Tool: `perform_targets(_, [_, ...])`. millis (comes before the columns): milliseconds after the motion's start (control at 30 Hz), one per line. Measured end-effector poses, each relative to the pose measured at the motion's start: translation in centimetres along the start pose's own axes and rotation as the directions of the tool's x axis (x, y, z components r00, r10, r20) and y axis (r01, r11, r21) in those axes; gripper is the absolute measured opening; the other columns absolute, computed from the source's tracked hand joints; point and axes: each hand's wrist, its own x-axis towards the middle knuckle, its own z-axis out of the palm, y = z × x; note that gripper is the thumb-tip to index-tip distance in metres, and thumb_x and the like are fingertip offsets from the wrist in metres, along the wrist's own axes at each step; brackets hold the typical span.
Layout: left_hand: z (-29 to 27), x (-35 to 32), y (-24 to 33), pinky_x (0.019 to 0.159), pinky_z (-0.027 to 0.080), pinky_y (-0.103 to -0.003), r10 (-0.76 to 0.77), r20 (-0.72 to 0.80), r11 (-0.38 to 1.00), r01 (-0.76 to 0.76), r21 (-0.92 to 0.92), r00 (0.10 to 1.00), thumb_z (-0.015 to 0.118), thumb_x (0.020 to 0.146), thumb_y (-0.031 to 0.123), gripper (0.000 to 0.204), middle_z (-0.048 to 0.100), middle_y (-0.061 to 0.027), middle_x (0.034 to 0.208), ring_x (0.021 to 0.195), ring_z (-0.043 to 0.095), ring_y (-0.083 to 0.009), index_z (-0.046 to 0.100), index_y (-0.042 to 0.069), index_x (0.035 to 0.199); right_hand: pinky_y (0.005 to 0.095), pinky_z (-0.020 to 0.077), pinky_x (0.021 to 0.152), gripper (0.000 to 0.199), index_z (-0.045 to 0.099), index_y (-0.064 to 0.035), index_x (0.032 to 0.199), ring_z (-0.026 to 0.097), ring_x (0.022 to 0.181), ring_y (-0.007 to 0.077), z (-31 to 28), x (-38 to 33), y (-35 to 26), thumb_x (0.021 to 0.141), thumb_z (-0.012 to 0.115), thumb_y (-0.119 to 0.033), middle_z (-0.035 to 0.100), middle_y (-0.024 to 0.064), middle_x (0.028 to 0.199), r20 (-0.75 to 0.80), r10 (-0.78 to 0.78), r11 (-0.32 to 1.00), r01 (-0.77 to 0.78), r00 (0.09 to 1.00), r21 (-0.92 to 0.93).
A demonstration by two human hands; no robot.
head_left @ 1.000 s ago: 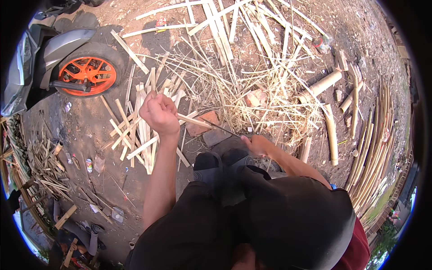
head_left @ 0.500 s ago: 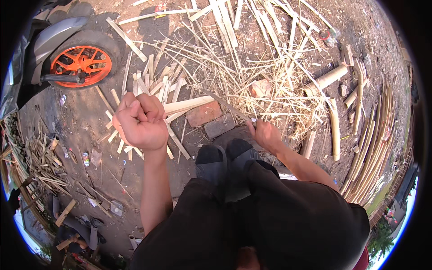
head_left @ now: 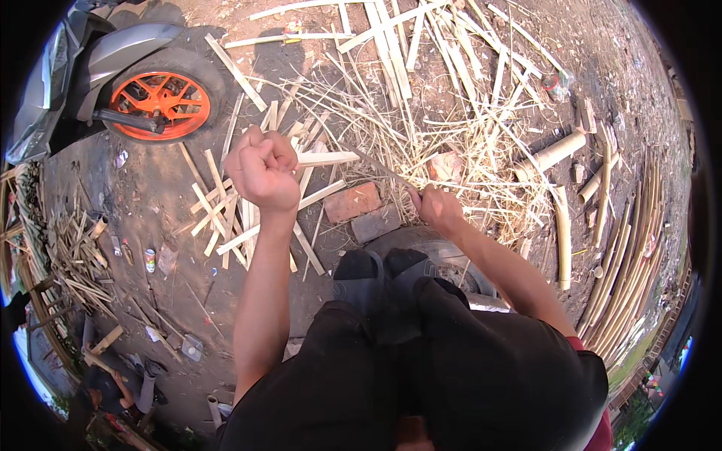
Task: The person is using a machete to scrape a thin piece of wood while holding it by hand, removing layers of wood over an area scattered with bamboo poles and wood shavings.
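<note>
My left hand (head_left: pixel 263 169) is closed round one end of a pale bamboo strip (head_left: pixel 327 158), which points right, toward the blade. In my right hand (head_left: pixel 438 209) is the handle of a long, thin knife (head_left: pixel 383 169). Its dark blade slants up and left, and its tip lies close to the strip's free end; whether they touch I cannot tell. My right fingers hide most of the handle. Just below the blade lie a red brick (head_left: pixel 352 201) and a grey brick (head_left: pixel 376 223). Split bamboo pieces (head_left: pixel 248 218) are heaped beneath my left hand.
Thin bamboo shavings (head_left: pixel 481 150) cover the ground ahead. A motorcycle wheel (head_left: pixel 160 105) with an orange rim stands at left. Bamboo tubes (head_left: pixel 553 154) and long bamboo poles (head_left: pixel 632 248) lie at right. Another person (head_left: pixel 113 387) sits at the lower left, beside a stick pile (head_left: pixel 75 255).
My left hand has risen and moved right with the strip. My right hand and the knife have shifted slightly upward. The whole view has also moved a little.
</note>
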Motion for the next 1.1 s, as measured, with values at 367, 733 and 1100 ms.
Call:
perform_targets(367, [1.2, 0.8, -4.5, 0.038, 0.022, -0.027, -0.094, 0.217, 0.995, 0.086, 0.042, 0.972, 0.041, 0.083, 0.009, 0.032, 0.030, -0.0014, 0.048, 0.040, 0.027, -0.0084, 0.024, 0.010, 0.057, 0.0416, 0.0492, 0.050, 0.072, 0.056, 0.0034, 0.073, 0.051, 0.042, 0.0234, -1.6, 3.5, -1.7, 0.103, 0.036, -0.059, 0.055, 0.0113, 0.059, 0.651, 0.172, 0.634, -0.589, 0.739, 0.501])
perform_targets(733, [0.3, 2.4, -5.0, 0.037, 0.024, -0.029, -0.130, -0.005, 0.991, 0.130, 0.044, 0.991, 0.040, 0.085, 0.016, 0.028, 0.027, -0.0017, 0.046, 0.038, 0.024, -0.0114, 0.027, 0.011, 0.060, 0.0505, 0.0500, 0.074, 0.071, 0.064, 0.0076, 0.081, 0.066, 0.074, 0.0441, 2.0, 0.3, -1.9, 0.103, 0.036, -0.053, 0.065, 0.0297, 0.075, 0.200, 0.081, 0.917, -0.151, 0.976, 0.368])
perform_targets(1100, [0.1, 2.3, -6.0, 0.037, 0.021, -0.028, -0.106, 0.028, 0.994, 0.105, 0.034, 0.994, 0.042, 0.085, 0.014, 0.029, 0.030, -0.0028, 0.046, 0.038, 0.025, -0.0105, 0.027, 0.011, 0.061, 0.0404, 0.0422, 0.056, 0.056, 0.055, 0.0031, 0.073, 0.050, 0.054, 0.0244, -8.0, 2.0, -5.9, 0.108, 0.037, -0.038, 0.052, 0.0130, 0.060, -0.184, 0.003, 0.619, 0.142, 0.983, 0.772])
